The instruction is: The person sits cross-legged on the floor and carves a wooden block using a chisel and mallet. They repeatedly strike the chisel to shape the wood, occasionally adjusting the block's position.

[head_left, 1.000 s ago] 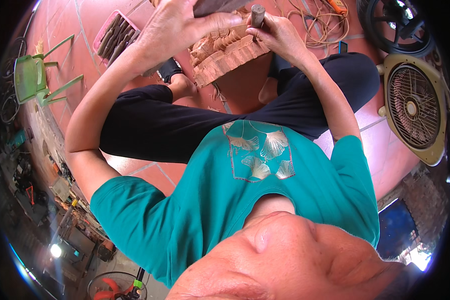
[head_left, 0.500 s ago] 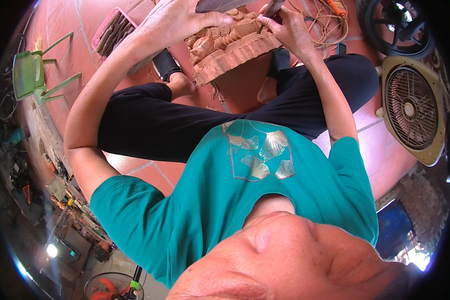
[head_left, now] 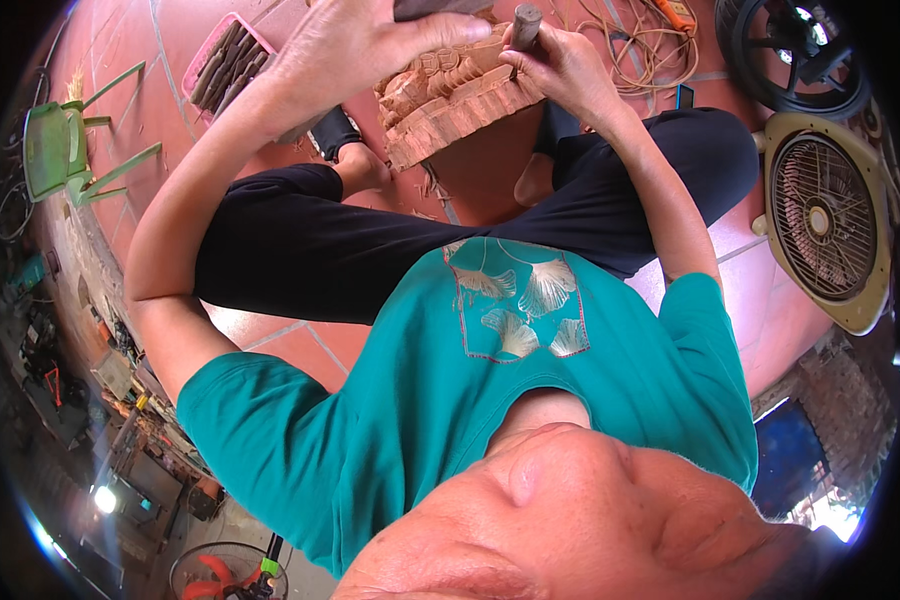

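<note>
Near the upper edge, a reddish-brown carved wood block (head_left: 460, 112) with rounded relief on top lies between my feet. My right hand (head_left: 565, 68) grips a chisel (head_left: 526, 25) by its round wooden handle; the lower end points down at the carving. On the other side, my left hand (head_left: 355, 48) is closed around a dark wooden mallet (head_left: 435, 8), its thumb stretched along the wood. The mallet is partly cut off by the upper edge and partly covered by my hand. It is close to the chisel's handle, apart from it.
A pink basket (head_left: 192, 72) of carving tools stands at the left, near a green plastic chair (head_left: 55, 150). To the right are a coiled cord (head_left: 630, 60), a black wheel (head_left: 740, 50) and a box fan (head_left: 820, 215). Wood chips lie on the tiled floor (head_left: 315, 345).
My right hand has shifted a little left along the carving, and the chisel's butt now tilts more toward me. My left hand has moved slightly right with the mallet.
</note>
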`<state>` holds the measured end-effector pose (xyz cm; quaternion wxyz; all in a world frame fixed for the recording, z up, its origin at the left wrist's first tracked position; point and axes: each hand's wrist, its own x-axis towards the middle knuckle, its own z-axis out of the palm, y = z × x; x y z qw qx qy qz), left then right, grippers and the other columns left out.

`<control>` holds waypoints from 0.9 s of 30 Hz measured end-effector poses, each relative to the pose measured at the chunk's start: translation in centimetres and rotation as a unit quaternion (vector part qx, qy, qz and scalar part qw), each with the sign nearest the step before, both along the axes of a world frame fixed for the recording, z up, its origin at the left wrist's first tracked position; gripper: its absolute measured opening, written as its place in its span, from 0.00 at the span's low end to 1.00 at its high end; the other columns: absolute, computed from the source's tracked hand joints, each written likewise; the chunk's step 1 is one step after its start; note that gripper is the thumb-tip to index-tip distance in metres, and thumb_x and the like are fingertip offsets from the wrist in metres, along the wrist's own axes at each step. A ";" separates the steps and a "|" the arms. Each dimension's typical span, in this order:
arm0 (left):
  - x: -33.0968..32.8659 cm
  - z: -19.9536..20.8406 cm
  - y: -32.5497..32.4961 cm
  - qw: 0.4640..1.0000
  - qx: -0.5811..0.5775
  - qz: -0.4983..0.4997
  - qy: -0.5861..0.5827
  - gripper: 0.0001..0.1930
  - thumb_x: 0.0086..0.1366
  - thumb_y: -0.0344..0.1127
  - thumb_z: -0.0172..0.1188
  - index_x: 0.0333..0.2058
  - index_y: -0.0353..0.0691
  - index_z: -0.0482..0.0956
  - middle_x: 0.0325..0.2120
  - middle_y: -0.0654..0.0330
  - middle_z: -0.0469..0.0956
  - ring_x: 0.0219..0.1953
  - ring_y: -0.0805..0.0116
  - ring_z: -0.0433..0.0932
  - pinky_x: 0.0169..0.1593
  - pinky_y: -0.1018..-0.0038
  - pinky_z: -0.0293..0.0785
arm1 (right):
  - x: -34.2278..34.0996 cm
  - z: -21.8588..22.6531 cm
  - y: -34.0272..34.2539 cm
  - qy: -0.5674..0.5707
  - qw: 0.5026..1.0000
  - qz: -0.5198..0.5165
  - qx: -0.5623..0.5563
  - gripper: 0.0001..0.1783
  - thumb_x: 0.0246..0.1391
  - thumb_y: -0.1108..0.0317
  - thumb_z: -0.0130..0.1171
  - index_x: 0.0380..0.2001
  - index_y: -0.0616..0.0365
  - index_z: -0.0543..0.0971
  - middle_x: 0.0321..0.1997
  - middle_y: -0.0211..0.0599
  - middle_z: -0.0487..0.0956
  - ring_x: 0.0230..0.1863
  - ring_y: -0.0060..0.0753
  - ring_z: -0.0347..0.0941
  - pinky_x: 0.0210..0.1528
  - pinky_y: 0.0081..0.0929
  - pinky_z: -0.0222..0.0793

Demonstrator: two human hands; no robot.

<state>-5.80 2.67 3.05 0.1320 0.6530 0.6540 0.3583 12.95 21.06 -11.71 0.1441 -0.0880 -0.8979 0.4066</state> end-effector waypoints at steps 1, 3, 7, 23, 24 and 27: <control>0.1 -0.5 -0.1 0.999 -0.046 -0.007 0.003 0.45 0.61 0.38 0.73 0.73 0.39 0.58 0.63 0.38 0.71 0.67 0.49 0.71 0.67 0.62 0.67 | 0.0 0.0 -0.1 0.003 1.000 0.000 0.011 0.15 0.61 0.60 0.68 0.42 0.58 0.79 0.29 0.46 0.82 0.31 0.48 0.81 0.34 0.41 0.74; 0.3 -1.3 -0.2 0.990 -0.139 -0.020 0.009 0.46 0.61 0.38 0.73 0.73 0.38 0.58 0.63 0.38 0.71 0.67 0.49 0.71 0.67 0.62 0.68 | 0.0 0.1 -0.4 0.008 0.999 -0.001 0.033 0.15 0.60 0.60 0.68 0.42 0.59 0.78 0.28 0.47 0.81 0.31 0.53 0.80 0.34 0.43 0.74; 0.3 0.2 0.1 0.981 -0.181 -0.019 -0.074 0.45 0.62 0.37 0.72 0.73 0.38 0.57 0.63 0.38 0.71 0.67 0.49 0.72 0.66 0.62 0.68 | -0.1 0.2 -0.4 0.049 0.999 0.016 0.007 0.15 0.60 0.61 0.67 0.41 0.60 0.77 0.27 0.48 0.80 0.32 0.55 0.79 0.35 0.44 0.73; -0.7 -0.4 -0.5 0.986 -0.152 -0.011 -0.067 0.44 0.63 0.38 0.71 0.73 0.38 0.57 0.62 0.39 0.73 0.64 0.50 0.74 0.65 0.62 0.71 | 0.2 -1.0 1.3 0.066 0.994 -0.078 0.043 0.12 0.58 0.68 0.70 0.43 0.61 0.83 0.34 0.41 0.86 0.35 0.33 0.84 0.40 0.29 0.77; -0.7 -0.4 -0.7 0.986 -0.155 -0.004 -0.067 0.43 0.64 0.37 0.71 0.73 0.38 0.57 0.62 0.39 0.73 0.64 0.50 0.74 0.65 0.62 0.71 | 0.3 -1.4 1.4 0.102 0.988 -0.103 0.047 0.12 0.56 0.70 0.71 0.42 0.62 0.84 0.33 0.43 0.86 0.34 0.36 0.84 0.38 0.31 0.77; -0.4 0.6 -1.0 0.981 -0.172 0.024 -0.088 0.43 0.64 0.37 0.70 0.73 0.39 0.57 0.62 0.40 0.73 0.64 0.52 0.74 0.65 0.63 0.71 | 0.3 3.1 0.6 0.008 0.996 -0.075 -0.053 0.12 0.59 0.69 0.69 0.44 0.62 0.83 0.31 0.44 0.85 0.32 0.36 0.82 0.38 0.32 0.77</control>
